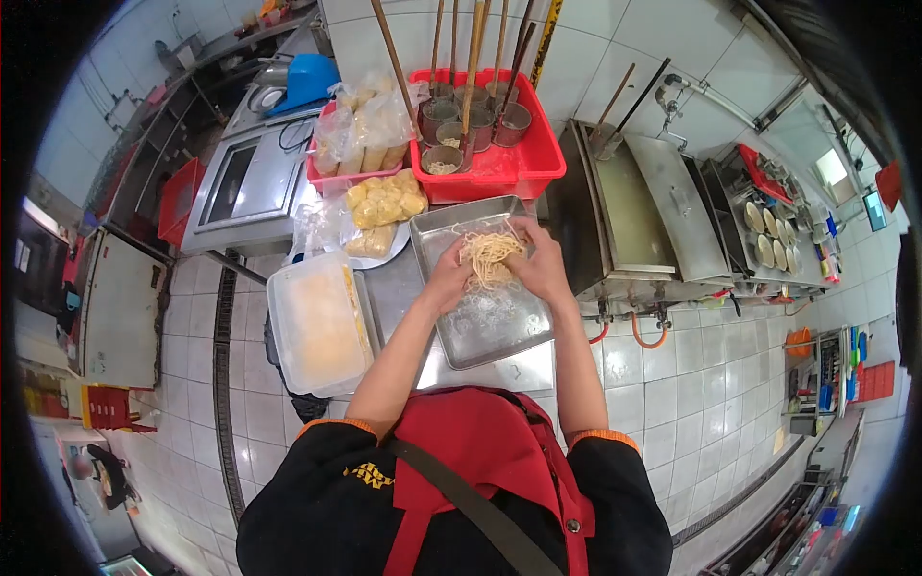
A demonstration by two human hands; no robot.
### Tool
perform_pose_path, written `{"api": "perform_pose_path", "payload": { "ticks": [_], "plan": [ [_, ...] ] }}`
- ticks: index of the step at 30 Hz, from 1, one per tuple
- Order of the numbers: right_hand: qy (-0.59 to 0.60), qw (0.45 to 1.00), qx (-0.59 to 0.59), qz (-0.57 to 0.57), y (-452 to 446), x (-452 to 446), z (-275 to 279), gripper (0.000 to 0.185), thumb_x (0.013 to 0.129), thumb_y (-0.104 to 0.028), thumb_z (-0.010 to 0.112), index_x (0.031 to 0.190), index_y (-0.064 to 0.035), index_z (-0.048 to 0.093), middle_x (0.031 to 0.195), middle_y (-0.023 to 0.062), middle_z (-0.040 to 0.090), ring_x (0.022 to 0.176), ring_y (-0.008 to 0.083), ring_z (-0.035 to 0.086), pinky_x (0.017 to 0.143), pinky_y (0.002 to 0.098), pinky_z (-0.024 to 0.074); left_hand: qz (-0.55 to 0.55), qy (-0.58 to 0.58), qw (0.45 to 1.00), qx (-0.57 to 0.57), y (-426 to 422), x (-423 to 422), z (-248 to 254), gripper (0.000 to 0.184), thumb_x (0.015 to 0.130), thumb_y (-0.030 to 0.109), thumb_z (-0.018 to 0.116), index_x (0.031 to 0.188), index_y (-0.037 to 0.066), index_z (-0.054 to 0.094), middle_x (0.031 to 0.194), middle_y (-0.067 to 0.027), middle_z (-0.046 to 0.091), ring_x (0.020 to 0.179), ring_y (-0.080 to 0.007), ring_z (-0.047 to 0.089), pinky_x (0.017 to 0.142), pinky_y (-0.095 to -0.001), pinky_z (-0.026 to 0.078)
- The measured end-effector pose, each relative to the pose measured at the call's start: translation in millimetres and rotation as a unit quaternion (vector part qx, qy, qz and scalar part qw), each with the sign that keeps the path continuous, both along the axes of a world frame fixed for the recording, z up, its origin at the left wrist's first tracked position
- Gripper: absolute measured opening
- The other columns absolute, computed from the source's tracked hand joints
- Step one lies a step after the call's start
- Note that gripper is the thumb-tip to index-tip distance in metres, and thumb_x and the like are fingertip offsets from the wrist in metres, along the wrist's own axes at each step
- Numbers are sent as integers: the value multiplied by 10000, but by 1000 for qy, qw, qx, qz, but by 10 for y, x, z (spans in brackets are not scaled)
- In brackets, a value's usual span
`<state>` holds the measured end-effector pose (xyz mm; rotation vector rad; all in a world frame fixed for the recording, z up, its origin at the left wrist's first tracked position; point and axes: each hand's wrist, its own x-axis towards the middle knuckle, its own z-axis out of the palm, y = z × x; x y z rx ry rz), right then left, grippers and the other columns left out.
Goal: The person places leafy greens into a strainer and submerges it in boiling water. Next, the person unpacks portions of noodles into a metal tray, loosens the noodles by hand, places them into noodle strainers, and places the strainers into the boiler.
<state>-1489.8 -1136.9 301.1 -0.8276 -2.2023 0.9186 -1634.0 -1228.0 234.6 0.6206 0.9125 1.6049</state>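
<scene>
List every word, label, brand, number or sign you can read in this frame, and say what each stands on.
None can be read.
Yellow print on the black shirt: too small and blurred to make out.
Black-and-yellow strip at the top of the view: I cannot tell whether its marks are lettering.
Metal tray and lidded plastic tub: no lettering visible.

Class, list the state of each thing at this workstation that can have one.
Left hand: holding noodles
Right hand: holding noodles
Noodles: loose, tangled
Metal tray: open, dusted white
Red bin: open, holding strainers
Strainers: handles up
Yellow food: bagged
Plastic tub: lid unclear
Steel tank: uncovered
</scene>
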Motion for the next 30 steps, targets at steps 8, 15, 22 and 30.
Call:
{"api": "perform_pose_path", "payload": {
  "ticks": [8, 15, 22, 30],
  "plan": [
    [63, 994, -78, 51, 14, -22, 9, 416, 702, -24, 657, 1103, -55, 549, 986, 87, 607, 921, 138, 570, 804, 257, 443, -4, 56, 998, -23, 36, 26, 79, 452, 810, -76, 475, 1243, 44, 423, 1131, -71, 557, 1028, -164, 562, 824, -282, 495],
    [29, 999, 34, 17, -45, -18, -67, 258, 762, -3, 603, 1019, 11, 593, 965, 47, 618, 918, 114, 569, 814, 246, 444, -20, 1, 999, -29, -12, 22, 277, 449, 808, -50, 557, 1230, 34, 430, 1132, -66, 553, 1030, -147, 545, 845, -264, 467],
    [169, 953, -247, 48, 2, 117, -103, 342, 748, -8, 627, 1080, 19, 548, 1000, 55, 608, 920, 98, 550, 804, 224, 434, 16, 41, 998, -51, 151, -66, -4, 469, 830, 39, 579, 1272, 104, 438, 1112, -21, 570, 963, -114, 567, 770, -254, 481],
    [-312, 948, 28, -63, -295, 267, -1152, 1034, 499, -232, 852, 1351, -77, 288, 1149, 217, 516, 1193, 389, 400, 1001, 434, 345, 4, 613, 712, -342, 121, -146, -577, 519, 783, 125, 533, 1281, 30, 424, 1146, -182, 566, 1060, -258, 545, 909, -340, 421]
  ]
}}
